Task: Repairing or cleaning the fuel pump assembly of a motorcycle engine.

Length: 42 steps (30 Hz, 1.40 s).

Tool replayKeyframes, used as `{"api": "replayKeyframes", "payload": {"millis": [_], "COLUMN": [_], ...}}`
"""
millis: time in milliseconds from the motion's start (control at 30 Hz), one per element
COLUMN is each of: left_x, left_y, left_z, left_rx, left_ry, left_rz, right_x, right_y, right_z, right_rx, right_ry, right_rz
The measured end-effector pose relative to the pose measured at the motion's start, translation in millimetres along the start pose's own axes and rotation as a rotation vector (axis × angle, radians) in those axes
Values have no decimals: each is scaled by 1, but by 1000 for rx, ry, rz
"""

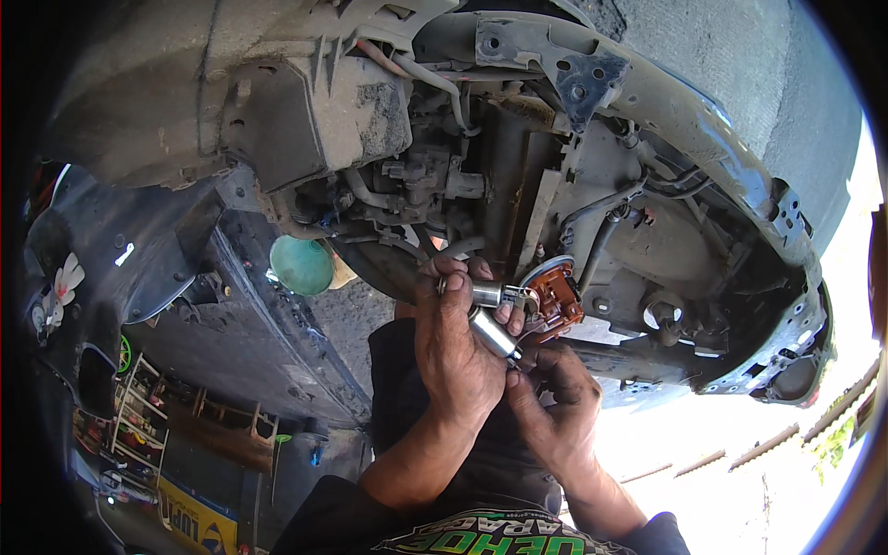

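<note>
My left hand is closed around two silver metal cylinders, an upper cylinder and a lower cylinder. Thin wires run from their ends toward an orange-brown plastic housing with a grey round rim. That housing sits just right of my left fingertips, partly above my right hand. Thumb and fingers of my right hand pinch together at the tip of the lower cylinder. What lies between them is too small to make out.
Above my hands hangs a vehicle's stripped front end, with a bent metal crossbeam, hoses and brackets. Left of my hands stands a green bucket. A dark panel slants along the left, with a metal rack beyond it.
</note>
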<state>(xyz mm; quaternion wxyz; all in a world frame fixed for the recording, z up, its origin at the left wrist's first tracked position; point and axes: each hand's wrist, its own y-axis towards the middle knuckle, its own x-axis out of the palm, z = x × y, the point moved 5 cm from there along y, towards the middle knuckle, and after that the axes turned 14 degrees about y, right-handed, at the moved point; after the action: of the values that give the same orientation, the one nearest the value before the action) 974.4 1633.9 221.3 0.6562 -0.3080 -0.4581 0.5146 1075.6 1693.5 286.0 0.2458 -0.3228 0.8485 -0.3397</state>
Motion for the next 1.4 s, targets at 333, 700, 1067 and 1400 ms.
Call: {"api": "replayKeyframes", "payload": {"millis": [333, 700, 1067, 1400], "left_x": [5, 4, 5, 1], "left_y": [-6, -10, -12, -7], "left_z": [0, -3, -4, -8], "left_rx": [87, 182, 128, -70], "left_ry": [61, 55, 62, 72], "left_rz": [-35, -111, -20, 130], "right_x": [1, 6, 8, 5], "right_y": [0, 1, 2, 5], "right_z": [14, 23, 28, 14], "right_rx": [341, 429, 361, 435], "right_ry": [459, 585, 404, 224], "right_rz": [118, 94, 15, -23]}}
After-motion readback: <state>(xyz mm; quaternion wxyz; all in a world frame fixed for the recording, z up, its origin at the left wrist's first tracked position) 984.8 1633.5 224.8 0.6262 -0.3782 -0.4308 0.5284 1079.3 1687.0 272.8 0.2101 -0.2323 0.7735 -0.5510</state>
